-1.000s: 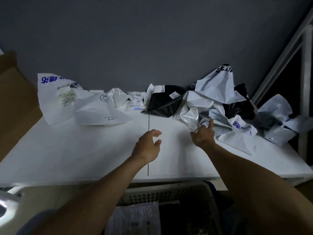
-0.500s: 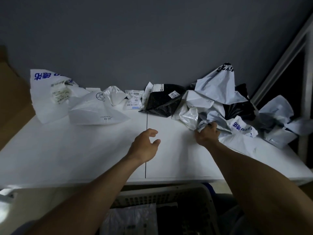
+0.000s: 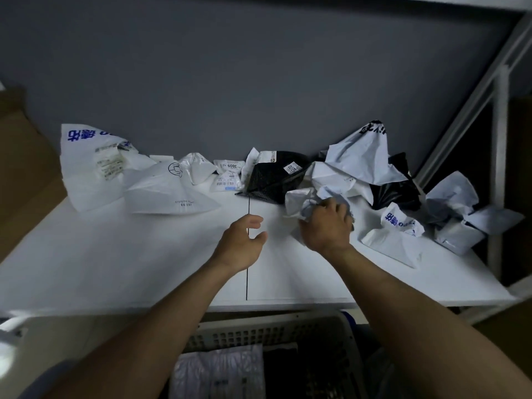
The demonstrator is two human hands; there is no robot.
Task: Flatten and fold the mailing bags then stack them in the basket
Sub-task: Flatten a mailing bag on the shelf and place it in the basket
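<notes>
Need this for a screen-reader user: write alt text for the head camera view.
A person's right hand grips a crumpled white mailing bag at the front of a heap of white and black bags along the back of a white table, with the left hand open beside it. A slotted basket below the near edge holds bags.

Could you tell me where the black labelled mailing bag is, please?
In the head view, the black mailing bag lies at the table's back centre, left of the crumpled white bag the right hand grips.

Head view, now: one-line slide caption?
Right hand grips a crumpled white mailing bag on the white table; left hand hovers open beside it, basket below.
</notes>
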